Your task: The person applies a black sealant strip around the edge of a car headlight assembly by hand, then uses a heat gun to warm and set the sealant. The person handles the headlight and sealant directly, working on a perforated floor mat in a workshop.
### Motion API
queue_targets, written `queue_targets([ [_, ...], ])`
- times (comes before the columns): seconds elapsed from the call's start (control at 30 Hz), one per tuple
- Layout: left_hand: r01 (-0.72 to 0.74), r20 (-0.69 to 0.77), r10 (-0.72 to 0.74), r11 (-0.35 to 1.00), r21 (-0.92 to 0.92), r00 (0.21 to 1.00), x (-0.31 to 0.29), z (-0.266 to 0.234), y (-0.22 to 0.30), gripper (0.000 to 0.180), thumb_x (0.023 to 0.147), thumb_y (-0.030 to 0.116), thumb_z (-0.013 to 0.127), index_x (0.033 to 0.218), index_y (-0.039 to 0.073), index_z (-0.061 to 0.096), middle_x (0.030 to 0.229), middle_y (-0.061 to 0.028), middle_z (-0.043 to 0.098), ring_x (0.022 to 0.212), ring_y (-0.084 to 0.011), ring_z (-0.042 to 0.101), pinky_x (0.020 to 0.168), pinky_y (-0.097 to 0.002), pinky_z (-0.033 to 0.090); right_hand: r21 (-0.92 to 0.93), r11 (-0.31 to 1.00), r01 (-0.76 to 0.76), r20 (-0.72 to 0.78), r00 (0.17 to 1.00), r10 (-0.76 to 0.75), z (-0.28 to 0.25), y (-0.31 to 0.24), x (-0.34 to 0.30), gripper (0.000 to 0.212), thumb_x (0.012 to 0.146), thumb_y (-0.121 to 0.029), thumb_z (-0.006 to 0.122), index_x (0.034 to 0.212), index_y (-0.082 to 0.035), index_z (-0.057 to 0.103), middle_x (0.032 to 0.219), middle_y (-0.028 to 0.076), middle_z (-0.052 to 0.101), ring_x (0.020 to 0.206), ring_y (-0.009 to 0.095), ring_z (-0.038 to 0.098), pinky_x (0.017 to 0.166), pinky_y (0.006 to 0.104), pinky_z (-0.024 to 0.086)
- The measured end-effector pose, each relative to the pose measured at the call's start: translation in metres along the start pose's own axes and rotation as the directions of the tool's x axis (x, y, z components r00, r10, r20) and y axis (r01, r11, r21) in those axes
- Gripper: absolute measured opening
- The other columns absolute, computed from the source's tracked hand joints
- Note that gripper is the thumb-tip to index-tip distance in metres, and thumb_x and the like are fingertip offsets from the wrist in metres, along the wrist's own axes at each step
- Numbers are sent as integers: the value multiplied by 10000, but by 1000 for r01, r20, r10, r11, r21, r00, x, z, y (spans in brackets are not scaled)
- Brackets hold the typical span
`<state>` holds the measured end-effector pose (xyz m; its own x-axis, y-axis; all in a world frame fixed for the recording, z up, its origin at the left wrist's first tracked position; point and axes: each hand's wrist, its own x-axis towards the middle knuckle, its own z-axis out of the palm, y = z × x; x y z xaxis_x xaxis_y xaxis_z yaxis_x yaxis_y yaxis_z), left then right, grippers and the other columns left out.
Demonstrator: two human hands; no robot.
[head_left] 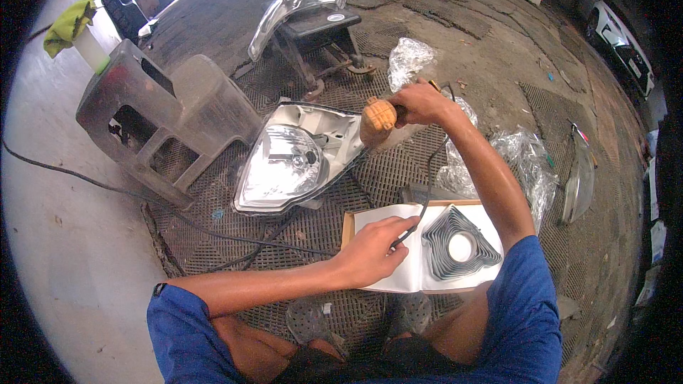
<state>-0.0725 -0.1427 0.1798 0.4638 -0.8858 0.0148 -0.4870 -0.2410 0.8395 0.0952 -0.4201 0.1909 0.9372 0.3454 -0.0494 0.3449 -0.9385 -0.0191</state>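
My right hand (425,104) grips a corded orange power tool (378,115) that looks like a heat gun. Its rounded, ribbed end faces up, and its far end is hidden. The tool is above the right edge of a headlight housing (281,167), which lies on the mat with its shiny reflector facing up. Lower down, my left hand (377,249) pinches the black power cord (428,185) running down from the tool. Beside that hand, a shallow box (347,226) holds white paper and a coil of dark sealant strip (461,249) around a round opening.
A clear headlight lens (299,8) rests on a small black stool (324,23) at the back. Left of the housing is a grey plastic stool (171,110), near a bottle draped with a yellow-green cloth (70,25). Crumpled clear plastic wrap (526,163) and another clear lens (580,185) lie right.
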Motion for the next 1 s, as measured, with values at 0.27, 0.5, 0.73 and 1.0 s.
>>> queue_targets([
  [0.27,12,2,-12,1000,-7,1000,-1,1,2,513,924,104,597,1408,-27,487,1181,-205,619,943,-300,671,863,-394,541,97,993,65,31,997,-69,-3,-1,6,498,695,-404,834,1120,-177,707,976,99,746,948,354,695,847,509,506],
  [0.5,21,12,-21,1000,-3,1000,0,2,0,510,923,107,600,1401,-30,490,1205,-210,618,988,-315,671,915,-401,533,182,978,106,-2,994,-107,-3,-4,6,493,704,-351,830,1145,-174,702,984,108,745,962,354,692,836,485,512],
  [0.73,36,21,-35,999,-14,999,0,0,2,511,920,106,604,1400,-32,493,1210,-212,621,986,-313,673,915,-398,532,54,997,55,41,998,-57,-5,-3,5,489,688,-365,842,1122,-179,711,981,108,744,955,347,698,838,511,506],
  [1.0,48,20,-48,998,-35,999,-1,1,2,512,918,105,603,1401,-27,494,1194,-211,621,983,-314,674,910,-405,531,37,996,84,35,996,-86,-4,-6,4,452,692,-339,833,1097,-174,721,974,110,744,951,345,698,844,512,504],
])
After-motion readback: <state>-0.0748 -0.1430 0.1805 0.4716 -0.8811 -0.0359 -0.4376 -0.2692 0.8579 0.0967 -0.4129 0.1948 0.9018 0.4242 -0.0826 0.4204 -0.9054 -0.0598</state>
